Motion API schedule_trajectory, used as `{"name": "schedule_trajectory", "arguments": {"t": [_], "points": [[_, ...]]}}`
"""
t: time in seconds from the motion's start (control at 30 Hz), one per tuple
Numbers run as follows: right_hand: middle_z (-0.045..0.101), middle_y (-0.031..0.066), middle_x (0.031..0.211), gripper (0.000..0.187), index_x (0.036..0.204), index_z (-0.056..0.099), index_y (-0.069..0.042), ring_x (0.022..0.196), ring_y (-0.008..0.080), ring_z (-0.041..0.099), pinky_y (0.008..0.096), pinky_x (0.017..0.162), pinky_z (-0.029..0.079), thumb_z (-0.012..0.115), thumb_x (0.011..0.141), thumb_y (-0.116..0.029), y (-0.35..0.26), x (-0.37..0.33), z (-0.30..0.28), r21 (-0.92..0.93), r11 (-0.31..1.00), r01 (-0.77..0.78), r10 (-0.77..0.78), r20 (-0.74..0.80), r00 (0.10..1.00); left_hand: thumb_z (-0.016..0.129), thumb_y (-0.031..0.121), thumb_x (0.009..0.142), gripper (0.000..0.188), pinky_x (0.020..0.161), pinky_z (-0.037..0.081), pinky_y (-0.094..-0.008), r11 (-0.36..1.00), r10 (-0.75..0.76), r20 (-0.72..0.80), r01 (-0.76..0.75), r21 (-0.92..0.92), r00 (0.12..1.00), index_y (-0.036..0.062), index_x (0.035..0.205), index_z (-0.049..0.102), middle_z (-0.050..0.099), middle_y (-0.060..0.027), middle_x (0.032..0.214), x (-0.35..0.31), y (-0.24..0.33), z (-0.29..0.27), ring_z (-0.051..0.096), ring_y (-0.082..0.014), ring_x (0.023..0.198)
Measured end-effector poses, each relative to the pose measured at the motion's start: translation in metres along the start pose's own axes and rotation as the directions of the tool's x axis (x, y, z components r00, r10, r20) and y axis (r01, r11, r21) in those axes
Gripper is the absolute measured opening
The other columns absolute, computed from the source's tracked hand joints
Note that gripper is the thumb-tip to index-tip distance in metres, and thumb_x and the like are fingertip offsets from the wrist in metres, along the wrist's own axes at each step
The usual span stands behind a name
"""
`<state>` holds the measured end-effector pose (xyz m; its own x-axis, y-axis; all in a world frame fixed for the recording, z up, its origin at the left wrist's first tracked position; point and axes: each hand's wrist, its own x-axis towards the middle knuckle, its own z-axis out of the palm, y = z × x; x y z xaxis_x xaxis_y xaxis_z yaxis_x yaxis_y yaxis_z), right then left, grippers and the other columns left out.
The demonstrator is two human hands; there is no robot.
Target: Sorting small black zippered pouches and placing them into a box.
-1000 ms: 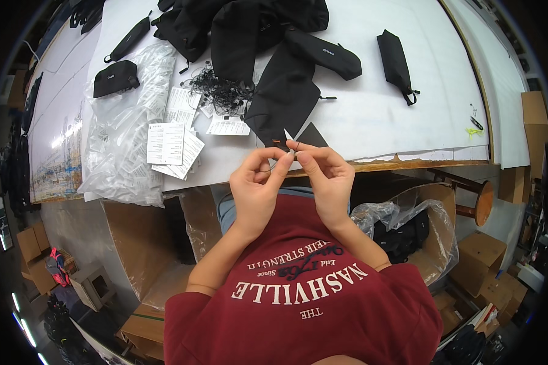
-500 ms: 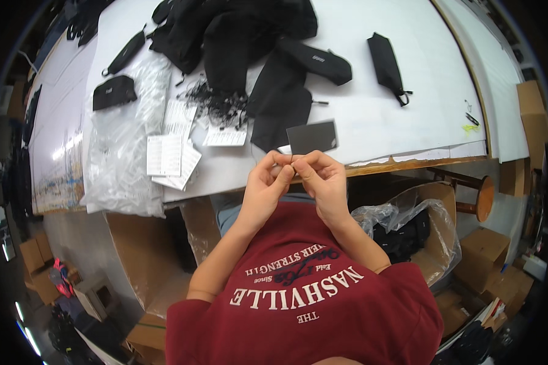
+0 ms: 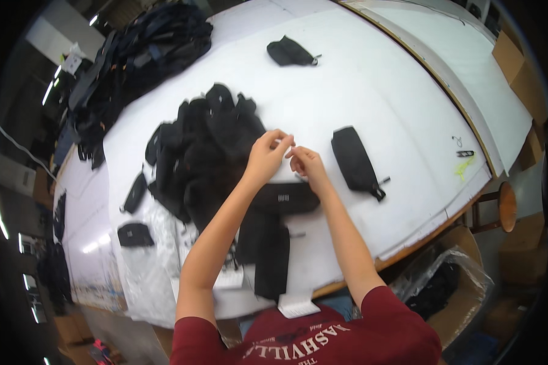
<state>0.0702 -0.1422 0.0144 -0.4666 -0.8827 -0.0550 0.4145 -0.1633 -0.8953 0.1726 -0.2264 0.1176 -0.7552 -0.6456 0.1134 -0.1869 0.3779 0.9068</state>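
Both my arms reach forward over the table, and my hands nearly meet above a black zip pouch (image 3: 286, 199) with a small pale mark. My left hand (image 3: 269, 157) is closed, thumb and fingers brought together. Close on its right, my right hand (image 3: 307, 164) is closed too, its fingers curled in. What they hold, if anything, is too small and blurred to make out. Left of them lies a heap of black pouches (image 3: 198, 152). Another black pouch (image 3: 354, 159) lies to the right. A white printed card (image 3: 298, 305) rests by the near edge, in front of my shirt.
At the left are a clear plastic bag pile (image 3: 155, 267), a small black pouch (image 3: 135, 235) and a white sheet (image 3: 230, 280). Small black snips (image 3: 464, 154) lie at the far right beside yellow thread (image 3: 463, 167). A lined carton (image 3: 463, 292) and wooden stool (image 3: 506, 207) stand below the table's right edge.
My hands have moved from the near edge, forward over the pouches. The dark card that hung by my fingers is no longer there; a white card now shows near the edge. The view has tilted up.
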Motion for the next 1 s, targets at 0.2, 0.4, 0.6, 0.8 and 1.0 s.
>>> {"name": "schedule_trajectory", "arguments": {"t": [0.2,0.4,0.6,0.8,1.0], "points": [[0.058,0.0085,0.056,0.027,0.076,0.065,-0.003,0.05,0.0128,0.053,0.0296,0.049,0.038,0.058,0.091,-0.024,0.024,0.048,-0.008,-0.402,0.912,0.081,-0.231,-0.341,0.911,0.056,0.052,0.086,0.052,0.074,0.045,-0.0375,0.963,-0.043,-0.215,0.098,0.251,0.976,0.0022,0.079,0.068,0.064,-0.0155,0.073,0.249,-0.07,0.038,0.06,-0.0281,0.075],[0.06,0.0088,0.063,0.023,0.077,0.064,-0.006,0.055,0.0247,0.055,0.0343,0.052,0.043,0.061,0.087,-0.026,-0.008,0.045,0.018,-0.468,0.882,0.052,-0.122,-0.122,0.985,0.077,0.068,0.053,0.101,0.106,0.028,-0.0493,0.849,-0.429,-0.509,0.526,0.054,0.746,0.0163,0.132,0.04,0.031,-0.0241,0.139,0.44,-0.135,0.006,0.03,-0.0381,0.127],[0.057,0.0052,0.06,0.022,0.081,0.065,-0.004,0.052,0.0116,0.052,0.0279,0.05,0.04,0.059,0.09,-0.023,-0.015,0.039,0.005,-0.434,0.901,-0.005,-0.07,-0.157,0.985,0.076,0.025,0.069,0.039,0.077,0.045,-0.0297,0.906,-0.324,-0.413,0.154,-0.394,0.851,-0.0001,0.094,0.062,0.061,-0.0113,0.101,0.378,-0.137,0.015,0.056,-0.0187,0.09],[0.062,0.0109,0.096,0.03,0.111,0.055,-0.002,0.079,0.0149,0.061,0.0275,0.072,0.05,0.05,0.097,-0.029,0.028,0.047,-0.034,0.255,0.939,0.23,-0.107,-0.419,0.902,0.066,0.015,0.082,0.025,0.08,0.047,-0.0262,0.871,-0.296,-0.172,0.191,-0.453,0.94,0.002,0.102,0.059,0.064,-0.0048,0.095,0.132,0.002,0.012,0.062,-0.0145,0.087],[0.044,0.0177,0.137,0.063,0.146,0.027,-0.016,0.113,0.0272,0.054,0.0385,0.095,0.043,0.04,0.095,-0.053,-0.057,-0.094,-0.014,0.298,0.954,-0.042,0.082,-0.122,0.989,0.074,0.014,0.073,0.037,0.077,0.044,-0.0313,0.984,0.039,-0.112,-0.018,0.18,0.993,-0.0033,0.098,0.052,0.044,-0.0101,0.095,-0.116,0.072,0.019,0.051,-0.0223,0.087]]}}
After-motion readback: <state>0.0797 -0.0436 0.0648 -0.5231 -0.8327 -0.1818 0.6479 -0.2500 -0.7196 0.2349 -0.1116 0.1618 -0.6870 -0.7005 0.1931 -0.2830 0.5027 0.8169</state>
